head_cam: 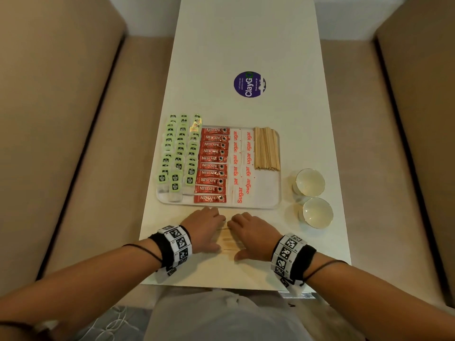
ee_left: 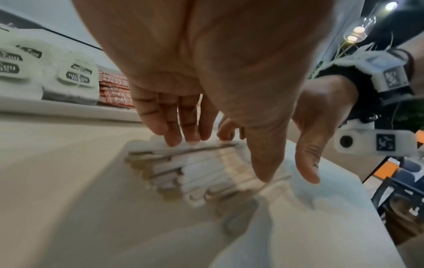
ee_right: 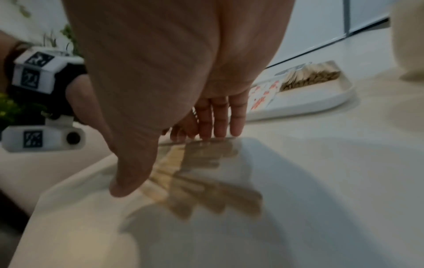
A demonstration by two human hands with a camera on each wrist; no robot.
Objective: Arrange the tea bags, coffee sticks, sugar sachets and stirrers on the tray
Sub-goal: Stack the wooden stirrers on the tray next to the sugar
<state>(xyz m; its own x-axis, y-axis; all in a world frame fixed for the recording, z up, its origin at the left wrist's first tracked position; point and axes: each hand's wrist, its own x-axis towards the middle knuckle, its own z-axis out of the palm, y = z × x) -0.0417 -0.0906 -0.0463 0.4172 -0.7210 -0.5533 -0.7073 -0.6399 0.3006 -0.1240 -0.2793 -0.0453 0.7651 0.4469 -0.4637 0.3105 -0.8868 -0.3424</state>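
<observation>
A loose bundle of pale wooden stirrers [head_cam: 227, 238] lay on the white worktop [head_cam: 258, 45] just near-side of the white rectangular tray [head_cam: 268, 205], long axis pointing at it, left hand [head_cam: 205, 223] and right hand [head_cam: 251, 233] flanking it equally close, fingers straight, gripping nothing.

White rectangular plastic tray [head_cam: 275, 204]: one, on the white bench [head_cam: 246, 45]. Red Nescafé coffee sticks [head_cam: 213, 166]: ten, in a single column. Green-and-white tea bags [head_cam: 178, 156]: three overlapping columns, too closely stacked for an exact count. White sugar sachets with orange lettering [head_cam: 242, 163]: two overlapping columns, number unclear. Pale wooden stirrers [head_cam: 267, 148]: one dense bundle on the tray; a second loose group of stirrers [head_cam: 227, 238] on the bench; neither countable. Cream ceramic cups [head_cam: 310, 182]: two. Round purple sticker [head_cam: 249, 84]: one. Hands: two.
</observation>
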